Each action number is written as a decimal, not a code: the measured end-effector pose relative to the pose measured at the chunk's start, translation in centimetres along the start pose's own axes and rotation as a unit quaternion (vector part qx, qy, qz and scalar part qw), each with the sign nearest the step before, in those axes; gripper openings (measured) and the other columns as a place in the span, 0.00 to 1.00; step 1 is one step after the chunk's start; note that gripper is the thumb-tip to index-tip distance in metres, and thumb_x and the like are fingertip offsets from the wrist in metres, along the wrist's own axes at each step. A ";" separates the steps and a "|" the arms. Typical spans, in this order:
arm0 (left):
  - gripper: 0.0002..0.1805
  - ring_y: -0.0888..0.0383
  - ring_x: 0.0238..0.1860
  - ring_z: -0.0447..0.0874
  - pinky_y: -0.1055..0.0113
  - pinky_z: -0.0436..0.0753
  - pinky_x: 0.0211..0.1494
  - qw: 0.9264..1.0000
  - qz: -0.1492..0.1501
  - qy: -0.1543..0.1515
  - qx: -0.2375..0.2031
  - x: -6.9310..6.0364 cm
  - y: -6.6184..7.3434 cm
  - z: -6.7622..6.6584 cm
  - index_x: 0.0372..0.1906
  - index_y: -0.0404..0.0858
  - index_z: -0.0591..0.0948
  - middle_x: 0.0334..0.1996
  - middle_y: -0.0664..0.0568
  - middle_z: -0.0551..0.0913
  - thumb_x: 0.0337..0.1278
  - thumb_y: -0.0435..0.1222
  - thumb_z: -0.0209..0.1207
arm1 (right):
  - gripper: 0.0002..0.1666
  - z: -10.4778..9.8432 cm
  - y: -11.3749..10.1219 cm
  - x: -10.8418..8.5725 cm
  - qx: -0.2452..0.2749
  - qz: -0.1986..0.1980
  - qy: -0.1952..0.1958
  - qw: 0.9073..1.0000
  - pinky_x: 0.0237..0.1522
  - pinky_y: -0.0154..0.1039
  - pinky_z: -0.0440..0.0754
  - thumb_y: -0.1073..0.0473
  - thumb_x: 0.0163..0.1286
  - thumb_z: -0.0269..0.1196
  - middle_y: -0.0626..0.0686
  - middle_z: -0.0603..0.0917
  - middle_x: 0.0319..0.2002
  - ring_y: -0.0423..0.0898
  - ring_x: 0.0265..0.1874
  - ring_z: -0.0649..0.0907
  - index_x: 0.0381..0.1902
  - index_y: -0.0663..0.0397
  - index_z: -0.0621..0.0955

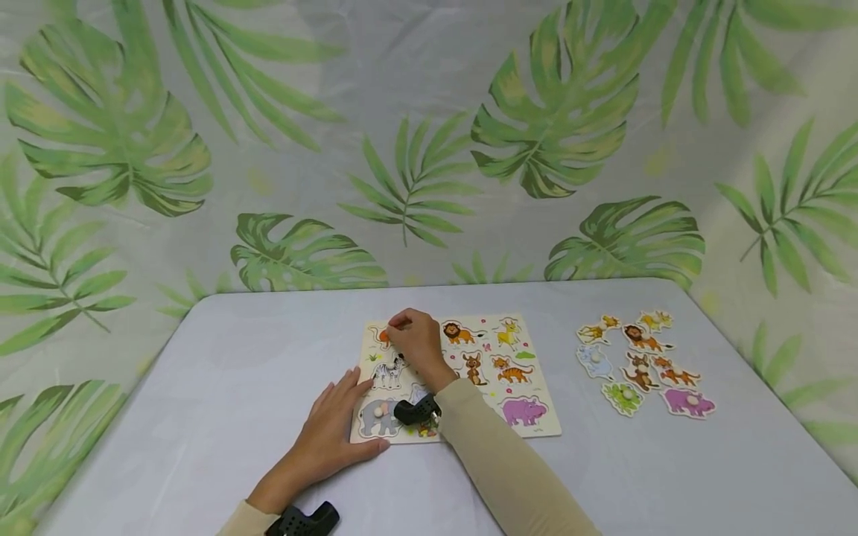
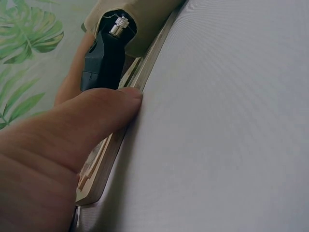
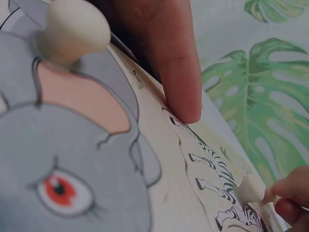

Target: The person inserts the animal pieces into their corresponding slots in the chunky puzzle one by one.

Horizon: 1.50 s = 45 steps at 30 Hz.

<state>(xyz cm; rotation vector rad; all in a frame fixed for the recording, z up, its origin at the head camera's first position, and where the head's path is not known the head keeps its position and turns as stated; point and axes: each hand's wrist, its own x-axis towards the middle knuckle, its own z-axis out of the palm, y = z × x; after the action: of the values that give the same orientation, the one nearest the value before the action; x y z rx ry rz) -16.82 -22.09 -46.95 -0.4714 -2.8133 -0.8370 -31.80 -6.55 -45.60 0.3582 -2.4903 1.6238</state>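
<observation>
A wooden animal puzzle board (image 1: pixel 429 439) lies on the table. My right hand (image 1: pixel 422 346) is over its far left corner, thumb and fingertips pinching at an orange animal piece (image 1: pixel 383 337), mostly covered by the fingers. In the right wrist view, those fingertips (image 3: pixel 292 195) meet just beyond a pale knob (image 3: pixel 252 188) near the zebra (image 3: pixel 217 166). My left hand (image 1: pixel 331 420) rests at the board's near left corner, fingers extended; its thumb (image 2: pixel 111 108) presses the front edge. An elephant piece (image 1: pixel 378 418) with a round knob (image 3: pixel 77 26) sits in the board beside it.
Several loose pieces lie right of the board, among them a purple hippo (image 1: pixel 689 403), a lion (image 1: pixel 645 339), a tiger (image 1: pixel 675 372) and a green piece (image 1: pixel 623 398). Behind the white table (image 1: pixel 255 357) hangs a leaf-print cloth (image 1: pixel 415 186).
</observation>
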 end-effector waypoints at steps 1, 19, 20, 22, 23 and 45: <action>0.52 0.44 0.74 0.51 0.45 0.48 0.74 1.000 0.002 0.000 0.002 0.1 0.0 0.0 0.70 0.38 0.66 0.73 0.39 0.56 0.40 0.62 0.68 | 0.02 -0.1 0.0 0.0 0.005 0.000 0.000 1.000 0.32 0.38 0.80 0.60 0.61 0.68 0.46 0.85 0.30 0.41 0.27 0.81 0.32 0.51 0.84; 0.52 0.44 0.74 0.52 0.46 0.47 0.74 1.000 -0.003 0.001 -0.011 0.0 0.0 -0.1 0.69 0.38 0.67 0.73 0.39 0.57 0.40 0.60 0.69 | 0.07 -1.9 -1.3 -0.3 0.000 -0.007 -0.026 1.000 0.30 0.38 0.78 0.59 0.63 0.66 0.47 0.83 0.33 0.43 0.27 0.79 0.38 0.54 0.85; 0.52 0.44 0.74 0.52 0.46 0.47 0.74 1.000 -0.004 0.002 -0.011 0.0 -0.1 -0.2 0.69 0.38 0.67 0.73 0.39 0.57 0.39 0.60 0.69 | 0.07 -2.2 -1.4 -0.3 -0.003 -0.010 -0.029 1.000 0.29 0.38 0.77 0.59 0.63 0.67 0.48 0.83 0.34 0.42 0.26 0.79 0.38 0.54 0.85; 0.52 0.44 0.74 0.52 0.47 0.47 0.74 1.000 -0.008 0.003 -0.009 0.0 -0.2 -0.3 0.69 0.39 0.67 0.73 0.40 0.56 0.39 0.61 0.69 | 0.09 -2.9 -1.9 -0.4 -0.006 -0.020 -0.036 0.999 0.26 0.38 0.78 0.59 0.63 0.67 0.49 0.83 0.35 0.42 0.24 0.79 0.40 0.56 0.85; 0.52 0.45 0.74 0.52 0.47 0.47 0.74 1.000 -0.009 0.002 -0.008 0.0 -0.2 -0.3 0.70 0.39 0.67 0.73 0.40 0.56 0.39 0.61 0.69 | 0.09 -3.2 -2.2 -0.4 -0.009 -0.023 -0.039 0.999 0.26 0.37 0.78 0.59 0.63 0.67 0.50 0.84 0.35 0.42 0.25 0.79 0.40 0.56 0.85; 0.53 0.43 0.74 0.52 0.47 0.47 0.74 1.000 -0.001 0.007 -0.017 0.2 0.1 -0.1 0.69 0.38 0.67 0.73 0.39 0.57 0.37 0.60 0.70 | 0.10 -10.8 -1.7 -1.4 -0.039 -0.038 -0.002 0.998 0.24 0.39 0.78 0.55 0.64 0.66 0.48 0.82 0.32 0.46 0.25 0.81 0.41 0.52 0.86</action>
<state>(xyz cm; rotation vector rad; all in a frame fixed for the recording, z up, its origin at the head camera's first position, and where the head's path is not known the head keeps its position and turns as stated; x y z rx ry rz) -16.93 -22.01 -46.81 -0.4660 -2.7917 -0.8851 -30.01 2.82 -40.07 0.4419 -2.5025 1.4938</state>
